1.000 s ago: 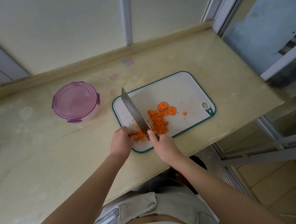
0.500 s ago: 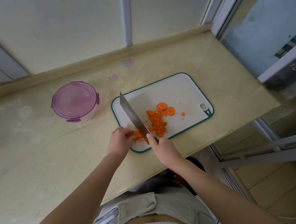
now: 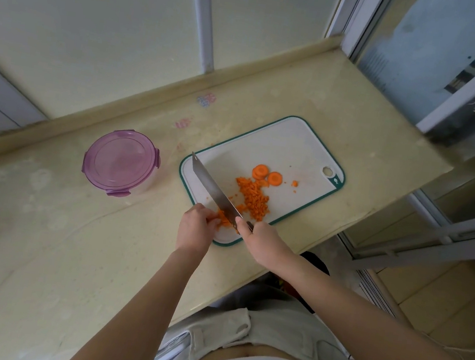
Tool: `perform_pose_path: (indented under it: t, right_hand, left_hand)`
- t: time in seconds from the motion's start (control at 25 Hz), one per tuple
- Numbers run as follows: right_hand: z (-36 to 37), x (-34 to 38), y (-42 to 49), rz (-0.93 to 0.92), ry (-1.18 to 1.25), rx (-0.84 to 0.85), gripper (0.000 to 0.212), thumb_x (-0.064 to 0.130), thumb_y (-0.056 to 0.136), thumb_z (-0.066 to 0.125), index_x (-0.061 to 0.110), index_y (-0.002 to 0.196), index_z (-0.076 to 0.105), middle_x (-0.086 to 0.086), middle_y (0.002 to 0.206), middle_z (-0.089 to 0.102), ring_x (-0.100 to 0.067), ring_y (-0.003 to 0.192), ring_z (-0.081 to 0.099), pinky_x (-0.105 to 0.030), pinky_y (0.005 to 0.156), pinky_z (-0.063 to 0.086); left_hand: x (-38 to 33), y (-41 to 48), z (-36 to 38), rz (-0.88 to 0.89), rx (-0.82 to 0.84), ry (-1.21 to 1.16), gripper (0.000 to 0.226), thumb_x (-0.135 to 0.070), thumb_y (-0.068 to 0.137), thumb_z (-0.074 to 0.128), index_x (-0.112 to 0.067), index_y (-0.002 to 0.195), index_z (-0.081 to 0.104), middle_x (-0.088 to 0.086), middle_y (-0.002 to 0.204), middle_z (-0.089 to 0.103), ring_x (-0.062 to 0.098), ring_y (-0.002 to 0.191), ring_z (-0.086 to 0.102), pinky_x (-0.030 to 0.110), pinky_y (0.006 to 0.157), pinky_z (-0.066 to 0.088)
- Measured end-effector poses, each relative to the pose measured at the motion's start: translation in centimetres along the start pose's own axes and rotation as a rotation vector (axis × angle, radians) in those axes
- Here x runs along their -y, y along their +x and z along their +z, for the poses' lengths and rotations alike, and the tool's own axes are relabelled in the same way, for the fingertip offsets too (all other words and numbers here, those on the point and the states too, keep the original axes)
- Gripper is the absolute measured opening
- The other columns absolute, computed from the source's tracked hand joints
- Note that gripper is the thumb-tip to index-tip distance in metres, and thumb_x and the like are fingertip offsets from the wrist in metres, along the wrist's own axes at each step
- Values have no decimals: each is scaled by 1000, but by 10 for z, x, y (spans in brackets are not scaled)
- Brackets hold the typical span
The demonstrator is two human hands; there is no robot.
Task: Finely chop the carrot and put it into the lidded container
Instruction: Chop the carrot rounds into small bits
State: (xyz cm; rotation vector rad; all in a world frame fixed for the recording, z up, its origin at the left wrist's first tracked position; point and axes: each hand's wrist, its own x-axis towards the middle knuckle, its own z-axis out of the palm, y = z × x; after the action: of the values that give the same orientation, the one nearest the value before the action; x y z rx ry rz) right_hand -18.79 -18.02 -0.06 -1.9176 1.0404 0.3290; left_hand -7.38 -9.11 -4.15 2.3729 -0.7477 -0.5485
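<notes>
A white cutting board (image 3: 280, 143) with a green rim lies on the counter. On it is a heap of finely chopped carrot (image 3: 253, 197), with two round carrot slices (image 3: 267, 174) beyond it. My right hand (image 3: 261, 239) grips the handle of a knife (image 3: 213, 190), whose blade slants across the board's near left part. My left hand (image 3: 195, 225) pinches a small bunch of carrot pieces (image 3: 222, 218) right beside the blade. A round container with a purple lid (image 3: 119, 161), closed, stands left of the board.
The beige stone counter (image 3: 42, 229) runs along a pale wall with a low ledge. Its right edge ends near a sliding window frame (image 3: 453, 87). A stray carrot crumb (image 3: 294, 183) lies near the board's hanging hole.
Both hands and the knife have stayed at the board's near corner, with only slight shifts of the blade and my left fingers on the carrot pieces.
</notes>
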Motion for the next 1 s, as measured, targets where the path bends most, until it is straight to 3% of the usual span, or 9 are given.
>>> perform_pose_path:
  t: [0.24, 0.36, 0.6, 0.76, 1.0]
  right_hand:
    - [7, 3, 3, -23, -77, 2, 54, 44, 100, 35, 11, 57, 35, -2, 53, 38, -15, 44, 35, -22, 42, 27]
    - [11, 1, 3, -69, -76, 14, 50, 44, 100, 34, 11, 64, 42, -3, 60, 44, -15, 51, 41, -25, 49, 34]
    - [3, -7, 9, -5, 130, -60, 53, 44, 99, 37, 17, 54, 34, 1, 55, 38, -13, 50, 39, -23, 49, 27]
    - [3, -3, 9, -23, 144, -67, 53, 46, 99, 37, 13, 56, 36, -1, 57, 41, -15, 53, 43, -26, 53, 34]
    - [-3, 0, 2, -41, 89, -58, 54, 46, 99, 37, 13, 56, 36, -2, 57, 41, -16, 52, 42, -25, 50, 31]
  left_hand:
    - [0, 1, -1, -1, -1, -2, 12, -10, 84, 64, -8, 91, 75, 5, 86, 60, 18, 75, 53, 16, 66, 33]
    - [0, 1, -1, 6, 0, -6, 12, -9, 83, 64, -8, 90, 75, 5, 84, 60, 17, 73, 51, 14, 62, 30]
    - [2, -2, 2, -2, -20, -2, 10, -10, 84, 64, -3, 85, 72, 5, 82, 55, 19, 74, 51, 14, 62, 28]
    - [1, -3, 2, 2, -19, -15, 10, -10, 84, 64, -4, 86, 72, 4, 83, 56, 16, 74, 49, 13, 62, 29]
    - [1, -4, 1, 3, -30, -15, 11, -11, 85, 63, -4, 86, 72, 3, 81, 53, 15, 73, 48, 13, 63, 29]
